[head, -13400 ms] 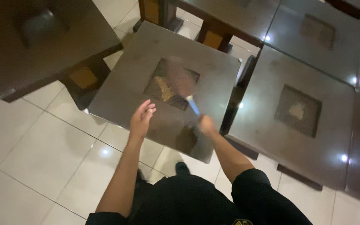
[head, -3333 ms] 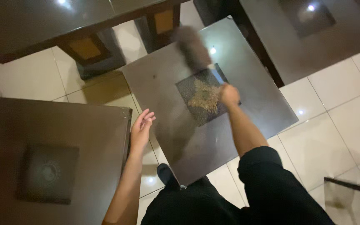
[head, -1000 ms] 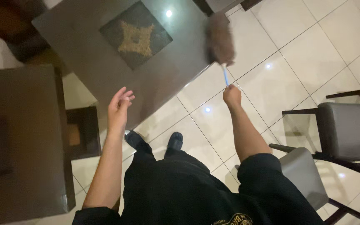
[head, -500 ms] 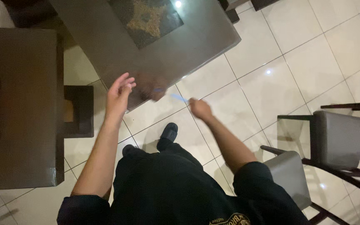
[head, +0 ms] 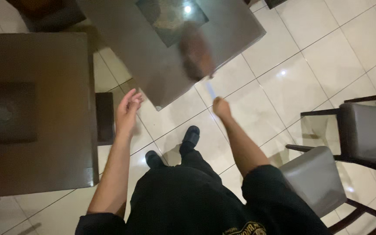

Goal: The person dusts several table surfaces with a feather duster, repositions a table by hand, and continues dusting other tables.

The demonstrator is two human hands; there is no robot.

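right hand [head: 221,107]: fist wrapped on the thin blue handle of a brown fluffy feather duster [head: 196,55], head blurred over the near corner of the dark glass-topped square counter [head: 153,61]. left hand [head: 128,109]: fingers spread, empty, beside the edge. best practice: light, overlapping strokes toward the edge.

Since half a second ago: right hand [head: 221,107] shifted right, duster [head: 196,51] head swung from left of that hand to above it, over the glass table [head: 153,61] edge. Left hand [head: 128,109] same pose, open. Table now lies beyond both hands.
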